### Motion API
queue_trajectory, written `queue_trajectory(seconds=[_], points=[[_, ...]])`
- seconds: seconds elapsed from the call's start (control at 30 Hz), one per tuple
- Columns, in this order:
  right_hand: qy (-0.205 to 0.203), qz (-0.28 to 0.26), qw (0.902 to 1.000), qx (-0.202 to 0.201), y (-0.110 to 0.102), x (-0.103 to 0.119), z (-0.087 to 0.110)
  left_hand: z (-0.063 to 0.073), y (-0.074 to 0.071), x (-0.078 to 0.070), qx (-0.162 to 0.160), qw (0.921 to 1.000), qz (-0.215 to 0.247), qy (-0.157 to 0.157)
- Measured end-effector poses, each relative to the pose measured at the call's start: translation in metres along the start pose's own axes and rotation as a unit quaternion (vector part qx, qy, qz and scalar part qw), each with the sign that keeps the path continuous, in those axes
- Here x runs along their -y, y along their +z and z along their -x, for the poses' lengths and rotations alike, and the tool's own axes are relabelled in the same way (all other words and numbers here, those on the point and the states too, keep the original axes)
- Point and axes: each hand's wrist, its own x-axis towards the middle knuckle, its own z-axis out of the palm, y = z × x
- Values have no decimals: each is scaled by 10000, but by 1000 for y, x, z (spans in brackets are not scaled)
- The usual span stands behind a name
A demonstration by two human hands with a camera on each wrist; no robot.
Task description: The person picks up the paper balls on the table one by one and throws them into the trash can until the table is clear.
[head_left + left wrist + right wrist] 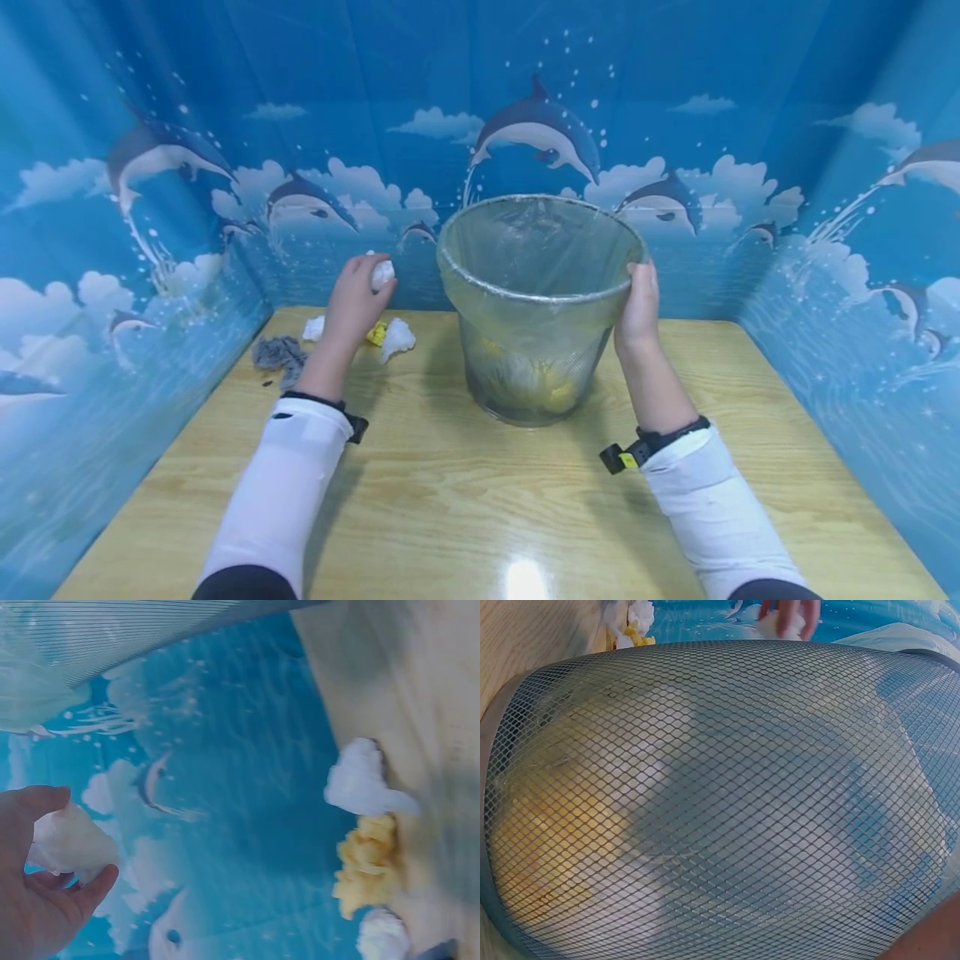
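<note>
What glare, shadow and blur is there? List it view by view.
Head: white glare on the near part of the table, soft shadows beside the bin. Left wrist: dim, hazy light, the yellow crumpled piece soft in detail. Right wrist: the mesh fairly crisp, the contents behind it hazy, the left hand at the top blurred.

Worn on the head, our widest view looks forward and down from behind the left hand (354, 298) and right hand (640, 308), with the mesh wastebasket (532, 371) between them. Our left-wrist view, rolled sideways, looks close past the left hand toward the tabletop (435, 712). Our right-wrist view faces the mesh wastebasket's wall very closely. All three share the left hand and its crumpled white paper (75, 841).
</note>
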Motion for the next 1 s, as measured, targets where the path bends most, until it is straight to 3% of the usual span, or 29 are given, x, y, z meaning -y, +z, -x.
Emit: queue_trajectory(seconds=[0.33, 0.67, 0.83, 1.0], points=[[-120, -144, 9998, -76, 0, -1, -3, -12, -15, -41, -233, 9987, 287, 364], [-48, -114, 9999, 14, 3, -2, 0, -10, -29, -81, -524, 9935, 310, 959], [72, -177, 9998, -68, 1, -1, 0, -11, -28, -107, -436, 9901, 370, 1278], [64, -172, 9998, -78, 1, 0, -1, -14, -23, -128, -108, 9887, 333, 1456]])
